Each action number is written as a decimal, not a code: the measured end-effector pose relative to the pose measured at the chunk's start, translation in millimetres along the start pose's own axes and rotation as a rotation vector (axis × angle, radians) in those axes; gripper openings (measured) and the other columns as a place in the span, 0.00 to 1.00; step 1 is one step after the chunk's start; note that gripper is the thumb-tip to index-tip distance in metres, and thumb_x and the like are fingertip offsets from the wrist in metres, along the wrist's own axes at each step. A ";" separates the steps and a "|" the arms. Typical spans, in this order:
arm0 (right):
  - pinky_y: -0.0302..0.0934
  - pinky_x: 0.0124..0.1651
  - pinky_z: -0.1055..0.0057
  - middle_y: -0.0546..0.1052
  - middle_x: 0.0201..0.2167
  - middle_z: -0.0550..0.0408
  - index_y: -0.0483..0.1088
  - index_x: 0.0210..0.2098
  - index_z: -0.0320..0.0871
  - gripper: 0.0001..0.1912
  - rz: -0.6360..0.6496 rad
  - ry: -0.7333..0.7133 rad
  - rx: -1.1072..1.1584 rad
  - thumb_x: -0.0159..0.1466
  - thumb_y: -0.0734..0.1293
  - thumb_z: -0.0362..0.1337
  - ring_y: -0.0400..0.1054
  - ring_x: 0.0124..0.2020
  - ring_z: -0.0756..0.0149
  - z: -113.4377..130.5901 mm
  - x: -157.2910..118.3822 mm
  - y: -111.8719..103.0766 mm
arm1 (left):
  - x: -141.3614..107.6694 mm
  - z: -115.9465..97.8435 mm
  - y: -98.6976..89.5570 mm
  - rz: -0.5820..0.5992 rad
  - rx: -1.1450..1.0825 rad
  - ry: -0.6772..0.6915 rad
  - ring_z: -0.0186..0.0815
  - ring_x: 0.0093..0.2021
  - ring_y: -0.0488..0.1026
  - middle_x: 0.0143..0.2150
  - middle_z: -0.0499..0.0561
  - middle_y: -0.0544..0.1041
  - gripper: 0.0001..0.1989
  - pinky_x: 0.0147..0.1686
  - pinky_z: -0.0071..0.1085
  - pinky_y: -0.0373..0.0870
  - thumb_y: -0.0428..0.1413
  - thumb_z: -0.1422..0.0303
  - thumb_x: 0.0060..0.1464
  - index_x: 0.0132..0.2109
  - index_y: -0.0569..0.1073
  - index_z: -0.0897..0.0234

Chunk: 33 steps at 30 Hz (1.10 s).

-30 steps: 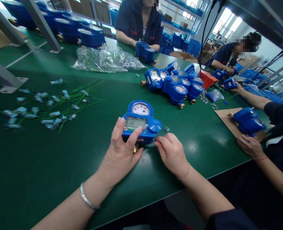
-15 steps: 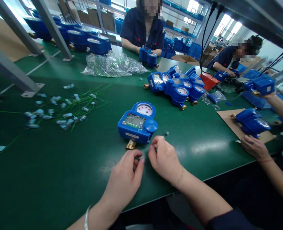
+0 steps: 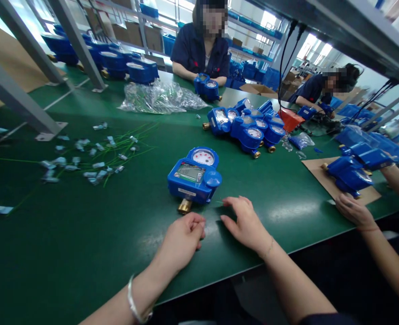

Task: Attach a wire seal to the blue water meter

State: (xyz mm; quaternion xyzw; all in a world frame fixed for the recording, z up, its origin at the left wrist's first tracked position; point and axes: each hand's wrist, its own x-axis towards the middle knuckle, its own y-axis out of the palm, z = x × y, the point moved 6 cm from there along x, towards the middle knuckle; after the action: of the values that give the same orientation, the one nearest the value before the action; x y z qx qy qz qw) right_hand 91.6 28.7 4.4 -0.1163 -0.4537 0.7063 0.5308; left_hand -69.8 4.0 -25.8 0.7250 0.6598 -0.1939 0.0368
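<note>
A blue water meter (image 3: 194, 178) with a round dial, a small display and a brass fitting stands on the green table in front of me. My left hand (image 3: 185, 239) is closed in a pinch just below the brass fitting. What its fingertips hold is too small to make out. By the meter's lower right corner my right hand (image 3: 245, 223) is open, thumb and forefinger apart. A faint thin green wire (image 3: 216, 202) shows between the meter and the right fingertips.
Tags with green wires (image 3: 94, 162) lie scattered on the left. Behind are a clear plastic bag (image 3: 162, 97) and a cluster of blue meters (image 3: 249, 124). A co-worker's hand (image 3: 353, 210) touches a meter on cardboard (image 3: 316, 169) at right. Metal posts (image 3: 20, 95) stand left.
My right hand has moved slightly right and its fingers have spread apart. My left hand has closed tighter. The small clear piece right of the meter is no longer visible.
</note>
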 end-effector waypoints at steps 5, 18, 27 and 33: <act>0.62 0.48 0.59 0.73 0.38 0.50 0.66 0.46 0.43 0.15 -0.050 0.017 0.085 0.60 0.59 0.26 0.65 0.43 0.62 -11.0 -14.8 -6.5 | -35.2 -7.8 -27.3 0.037 0.441 0.145 0.34 0.22 0.67 0.20 0.42 0.66 0.08 0.23 0.27 0.58 0.48 0.65 0.56 0.41 0.68 0.60; 0.67 0.37 0.72 0.73 0.36 0.53 0.69 0.38 0.43 0.11 -0.344 0.551 1.163 0.57 0.70 0.39 0.70 0.35 0.69 -11.7 -32.7 9.3 | -13.1 -50.9 -6.9 0.502 0.263 0.389 0.36 0.49 0.72 0.50 0.48 0.76 0.16 0.51 0.34 0.67 0.46 0.66 0.60 0.53 0.70 0.54; 0.68 0.37 0.70 0.69 0.40 0.53 0.61 0.50 0.48 0.20 -0.418 0.383 0.993 0.60 0.67 0.39 0.71 0.40 0.65 -2.3 -24.2 2.4 | 1.2 -60.4 -5.9 0.104 0.565 0.987 0.32 0.35 0.69 0.35 0.51 0.71 0.11 0.35 0.27 0.69 0.49 0.73 0.59 0.43 0.74 0.61; 0.67 0.32 0.73 0.70 0.39 0.53 0.61 0.47 0.47 0.17 -0.464 0.295 1.052 0.60 0.67 0.38 0.73 0.38 0.65 4.6 -7.8 0.1 | 6.9 -60.4 -28.9 -0.018 0.303 0.856 0.34 0.45 0.68 0.43 0.52 0.70 0.07 0.46 0.31 0.66 0.48 0.73 0.60 0.38 0.70 0.63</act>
State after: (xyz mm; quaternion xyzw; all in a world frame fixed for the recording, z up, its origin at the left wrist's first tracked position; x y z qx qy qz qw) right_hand 91.7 19.7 4.5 0.1677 0.0223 0.6783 0.7150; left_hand -83.4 32.8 33.5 0.7314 0.5861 0.0284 -0.3475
